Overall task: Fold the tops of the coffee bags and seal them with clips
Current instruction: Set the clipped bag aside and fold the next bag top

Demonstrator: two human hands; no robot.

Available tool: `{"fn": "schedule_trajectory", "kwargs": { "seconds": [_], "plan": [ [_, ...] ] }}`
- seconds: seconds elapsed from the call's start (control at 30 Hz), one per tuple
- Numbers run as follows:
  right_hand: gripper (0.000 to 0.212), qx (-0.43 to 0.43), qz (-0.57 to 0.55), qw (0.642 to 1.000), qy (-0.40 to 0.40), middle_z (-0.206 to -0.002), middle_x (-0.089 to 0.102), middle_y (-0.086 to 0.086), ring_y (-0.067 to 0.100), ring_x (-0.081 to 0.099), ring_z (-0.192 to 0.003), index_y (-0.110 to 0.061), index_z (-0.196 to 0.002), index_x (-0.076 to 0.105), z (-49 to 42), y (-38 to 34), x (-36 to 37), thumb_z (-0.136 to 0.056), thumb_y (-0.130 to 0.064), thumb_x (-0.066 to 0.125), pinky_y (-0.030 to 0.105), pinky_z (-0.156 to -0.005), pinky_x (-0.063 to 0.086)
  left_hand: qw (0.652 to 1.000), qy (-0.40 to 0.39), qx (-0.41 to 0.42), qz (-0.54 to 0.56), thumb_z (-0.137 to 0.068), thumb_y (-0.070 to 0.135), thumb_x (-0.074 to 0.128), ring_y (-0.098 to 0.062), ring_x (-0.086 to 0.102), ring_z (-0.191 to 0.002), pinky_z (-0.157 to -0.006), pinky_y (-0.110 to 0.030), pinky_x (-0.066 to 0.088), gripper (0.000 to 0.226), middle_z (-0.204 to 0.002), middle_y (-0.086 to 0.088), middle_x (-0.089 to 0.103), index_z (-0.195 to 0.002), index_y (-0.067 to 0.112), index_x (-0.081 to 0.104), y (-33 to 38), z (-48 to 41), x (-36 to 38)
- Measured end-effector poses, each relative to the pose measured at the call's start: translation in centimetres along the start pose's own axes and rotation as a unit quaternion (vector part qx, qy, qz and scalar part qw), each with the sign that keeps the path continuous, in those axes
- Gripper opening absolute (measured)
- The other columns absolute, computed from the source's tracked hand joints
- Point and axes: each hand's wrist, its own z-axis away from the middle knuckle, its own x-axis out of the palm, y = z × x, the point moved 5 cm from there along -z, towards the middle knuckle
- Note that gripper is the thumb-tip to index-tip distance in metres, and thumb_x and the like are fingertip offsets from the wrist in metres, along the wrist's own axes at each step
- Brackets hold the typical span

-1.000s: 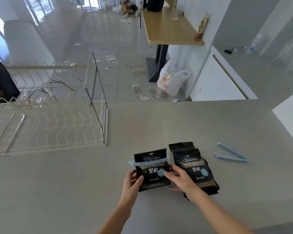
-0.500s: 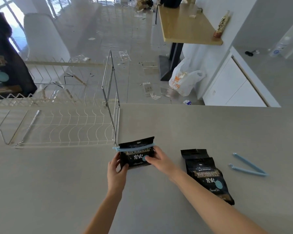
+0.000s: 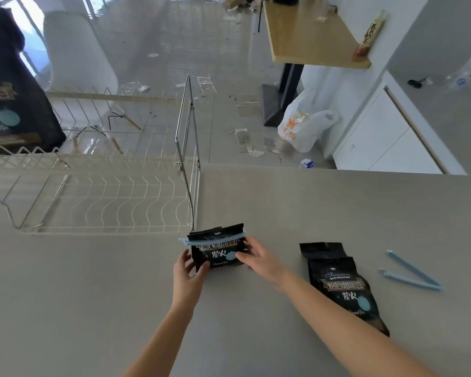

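A small black coffee bag (image 3: 217, 250) stands on the grey counter (image 3: 256, 308) beside the corner of the wire rack. A light blue clip (image 3: 191, 242) is closed across its folded top. My left hand (image 3: 186, 273) holds the bag's left lower edge and my right hand (image 3: 256, 258) holds its right side. A second black coffee bag (image 3: 343, 287) lies flat to the right, its top unclipped. An open light blue clip (image 3: 411, 272) lies further right on the counter.
A white wire dish rack (image 3: 106, 202) with a metal frame (image 3: 186, 148) fills the left of the counter. A large black coffee bag (image 3: 8, 104) stands in the rack at far left. The counter's far edge drops to a littered floor.
Both hands have carried the clipped bag away from the second bag, up and left to the rack's corner. The second bag and the open clip stay in place.
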Motion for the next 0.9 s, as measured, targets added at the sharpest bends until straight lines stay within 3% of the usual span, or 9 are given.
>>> {"fn": "schedule_trajectory", "kwargs": {
  "seconds": [0.13,0.2,0.27,0.33,0.43,0.57,0.7,0.8,0.9],
  "plan": [
    [0.036,-0.041,0.059,0.995,0.073,-0.126,0.056,0.006,0.015,0.056,-0.111,-0.009,-0.129,0.048,3.0,0.6,-2.9,-0.094,-0.009,0.053,0.019,-0.092,0.047,0.994,0.096,-0.027,-0.032,-0.088,0.012,0.060,-0.021,0.054,-0.093,-0.085,-0.038,0.047,0.037,-0.115,-0.010,0.050,-0.121,0.007,0.046,-1.7,2.2,-1.1],
    [0.030,-0.077,0.066,0.984,0.144,-0.122,0.060,0.008,0.019,0.055,-0.115,-0.007,-0.121,0.055,4.8,1.5,-5.9,-0.091,-0.004,0.055,0.028,-0.099,0.044,0.998,0.028,-0.039,-0.037,-0.092,0.011,0.053,-0.022,0.058,-0.084,-0.076,-0.034,0.048,0.016,-0.095,-0.011,0.061,-0.107,0.008,0.056,-2.6,3.8,0.1],
    [0.027,-0.095,0.081,0.967,0.224,-0.118,0.060,0.002,0.014,0.055,-0.113,-0.013,-0.115,0.058,6.4,2.3,-9.1,-0.090,-0.003,0.055,0.022,-0.093,0.042,0.996,-0.049,-0.035,-0.063,-0.093,0.008,0.049,-0.022,0.061,-0.078,-0.069,-0.030,0.046,0.013,-0.081,-0.007,0.066,-0.095,0.012,0.062,-3.2,5.0,1.6],
    [0.027,-0.089,0.108,0.936,0.323,-0.114,0.059,0.000,0.014,0.053,-0.110,-0.017,-0.111,0.059,8.7,4.2,-13.4,-0.088,-0.003,0.054,0.022,-0.091,0.039,0.988,-0.112,-0.023,-0.105,-0.092,0.005,0.048,-0.021,0.063,-0.076,-0.065,-0.026,0.045,0.017,-0.078,-0.005,0.067,-0.090,0.013,0.063,-3.2,6.7,4.1],
    [0.026,-0.010,0.092,0.907,0.410,-0.120,0.055,0.013,0.027,0.050,-0.116,-0.008,-0.112,0.057,11.6,8.6,-19.2,-0.086,-0.002,0.055,0.036,-0.100,0.038,0.966,-0.199,-0.008,-0.166,-0.093,0.007,0.048,-0.019,0.063,-0.081,-0.065,-0.021,0.044,0.017,-0.086,-0.004,0.068,-0.097,0.012,0.063,-3.1,9.2,8.4],
    [0.042,0.125,-0.013,0.937,0.326,-0.138,0.046,0.017,0.029,0.045,-0.125,-0.003,-0.131,0.042,12.5,13.4,-21.5,-0.094,-0.019,0.053,0.038,-0.102,0.036,0.944,-0.261,-0.002,-0.202,-0.097,0.021,0.045,-0.015,0.058,-0.099,-0.080,-0.023,0.044,0.024,-0.108,-0.001,0.061,-0.117,0.015,0.056,-2.2,11.5,14.4],
    [0.054,0.152,-0.095,0.958,0.225,-0.137,0.049,0.014,0.028,0.048,-0.125,-0.009,-0.136,0.038,12.2,13.4,-21.1,-0.092,-0.036,0.055,0.049,-0.106,0.039,0.961,-0.237,-0.036,-0.137,-0.097,0.034,0.041,-0.015,0.046,-0.118,-0.100,-0.031,0.037,0.042,-0.124,0.002,0.048,-0.136,0.017,0.038,-1.0,13.2,18.9],
    [0.046,0.145,-0.081,0.970,0.179,-0.125,0.060,0.013,0.026,0.059,-0.108,-0.008,-0.125,0.050,12.2,12.3,-20.9,-0.090,-0.037,0.058,0.038,-0.088,0.051,0.968,-0.223,-0.067,-0.093,-0.095,0.034,0.047,-0.014,0.052,-0.109,-0.085,-0.025,0.047,0.047,-0.124,0.001,0.051,-0.136,0.013,0.035,-0.8,14.2,21.3],
    [0.016,0.094,-0.059,0.983,0.148,-0.107,0.068,0.011,0.015,0.064,-0.084,-0.013,-0.099,0.061,12.7,11.3,-20.5,-0.089,-0.026,0.062,0.022,-0.062,0.049,0.981,-0.165,-0.084,-0.056,-0.088,0.032,0.060,-0.021,0.059,-0.107,-0.082,-0.030,0.052,0.056,-0.123,-0.009,0.056,-0.135,0.015,0.034,-1.1,14.9,22.1]
  ]
}}
